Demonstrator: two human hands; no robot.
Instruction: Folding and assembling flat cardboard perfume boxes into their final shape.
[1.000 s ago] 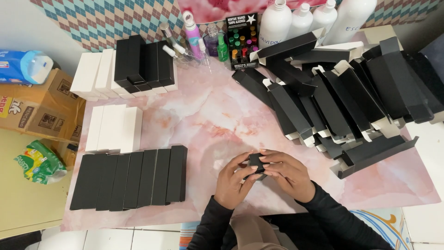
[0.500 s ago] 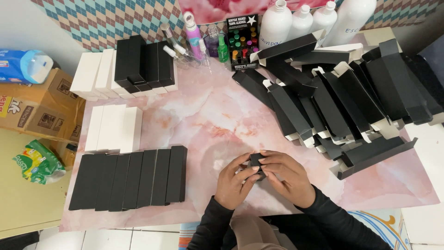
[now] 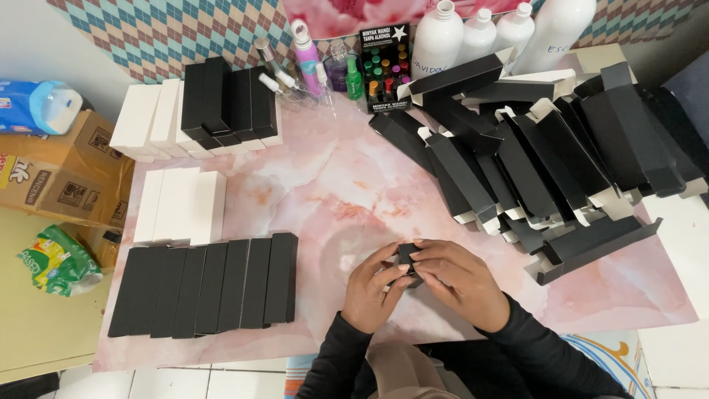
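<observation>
Black box (image 3: pixel 405 256), one, two hands

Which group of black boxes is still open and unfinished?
The jumbled heap of black boxes on the right: white flaps stick out, unlike the closed row at left.

A pink marbled tabletop (image 3: pixel 332 199) is carrying a row of closed black boxes (image 3: pixel 207 292) at its near left, white boxes (image 3: pixel 181 205) lying just behind them, mixed white and black boxes (image 3: pixel 199 111) farther back, a heap of open black cartons (image 3: pixel 539 155) sprawling at right, and white bottles (image 3: pixel 480 33) standing along the far edge.
</observation>
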